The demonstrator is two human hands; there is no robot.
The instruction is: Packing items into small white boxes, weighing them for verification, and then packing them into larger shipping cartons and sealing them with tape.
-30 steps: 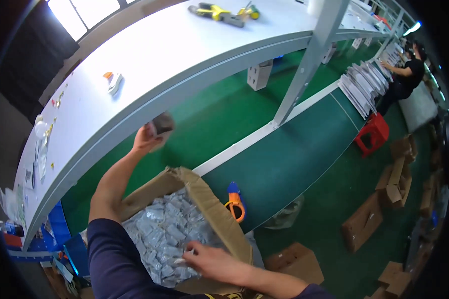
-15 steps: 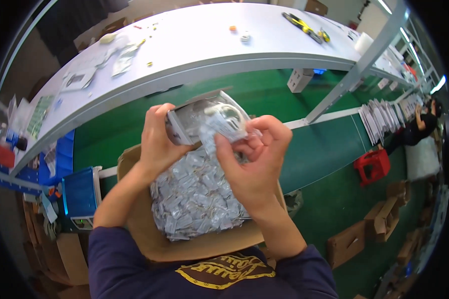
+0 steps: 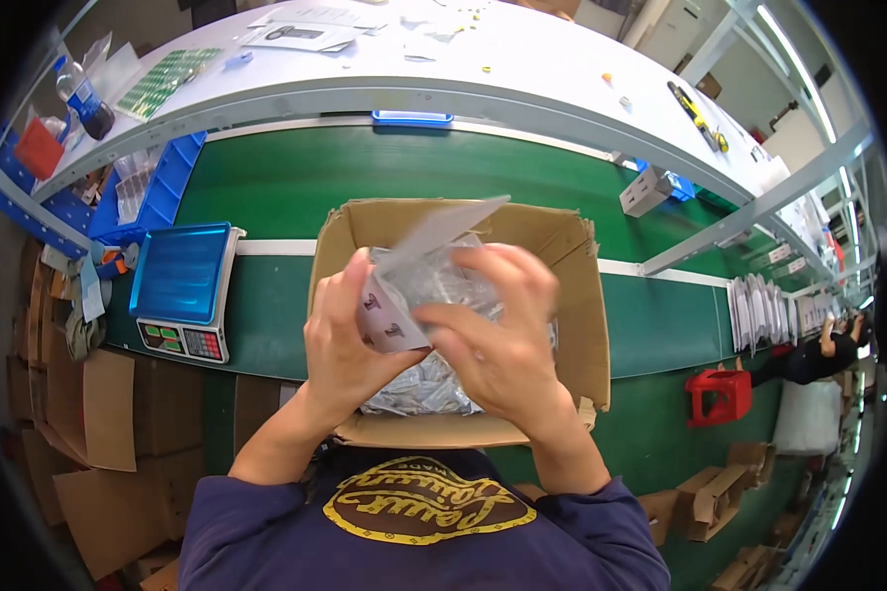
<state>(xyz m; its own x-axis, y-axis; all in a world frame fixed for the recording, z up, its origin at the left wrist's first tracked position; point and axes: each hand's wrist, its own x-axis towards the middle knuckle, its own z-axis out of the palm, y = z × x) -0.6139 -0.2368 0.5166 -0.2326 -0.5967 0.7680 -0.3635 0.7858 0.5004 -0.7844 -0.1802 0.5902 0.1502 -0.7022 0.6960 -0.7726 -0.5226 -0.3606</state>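
Small white box [image 3: 396, 320], its lid flap [image 3: 443, 231] raised, is held above the open mouth of the large cardboard carton [image 3: 583, 295]. The left hand [image 3: 340, 320] clasps the box over the carton's left part, thumb and fingers pressed against its sides. The right hand [image 3: 508, 325] is over the carton's middle, thumb and fingers parted around a clear plastic bag [image 3: 432, 281] at the box's opening; motion blurs the fingers, so I cannot tell whether they pinch the bag. Many clear packets [image 3: 419, 389] lie inside the carton, below both hands. Left of the carton stands a scale with a blue tray [image 3: 179, 276]; beyond the carton runs a long white table [image 3: 522, 59]. Well to the carton's right are a red stool [image 3: 717, 399] and a person in dark clothes [image 3: 820, 360].
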